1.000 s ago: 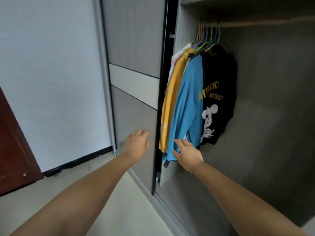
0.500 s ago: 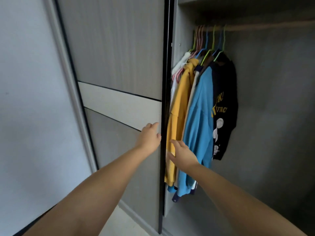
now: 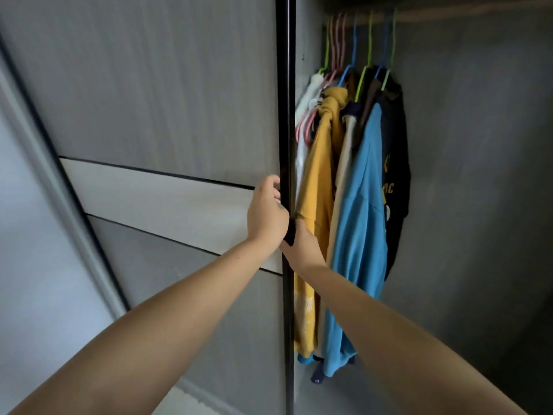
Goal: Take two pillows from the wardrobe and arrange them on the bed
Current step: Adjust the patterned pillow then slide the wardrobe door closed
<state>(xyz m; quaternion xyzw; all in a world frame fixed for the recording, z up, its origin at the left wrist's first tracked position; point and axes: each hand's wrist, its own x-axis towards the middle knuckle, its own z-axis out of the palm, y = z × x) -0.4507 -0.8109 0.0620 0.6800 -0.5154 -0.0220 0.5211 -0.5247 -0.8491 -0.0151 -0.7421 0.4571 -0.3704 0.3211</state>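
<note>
A grey sliding wardrobe door (image 3: 167,109) with a pale band and a black edge (image 3: 286,115) fills the left and middle of the head view. My left hand (image 3: 266,211) grips that black edge from the front, fingers curled round it. My right hand (image 3: 302,247) holds the same edge from the inner side, just below the left one. The open wardrobe section (image 3: 466,175) lies to the right. No pillows and no bed are in view.
Several shirts hang on coloured hangers from a rail (image 3: 449,13): a yellow one (image 3: 320,187), a blue one (image 3: 362,223) and a black printed one (image 3: 395,163). A white wall (image 3: 27,235) stands at the left. The wardrobe's grey back panel (image 3: 478,205) is bare.
I have stepped closer to the wardrobe. Both hands reached forward from open air and closed on the black edge of the sliding door.
</note>
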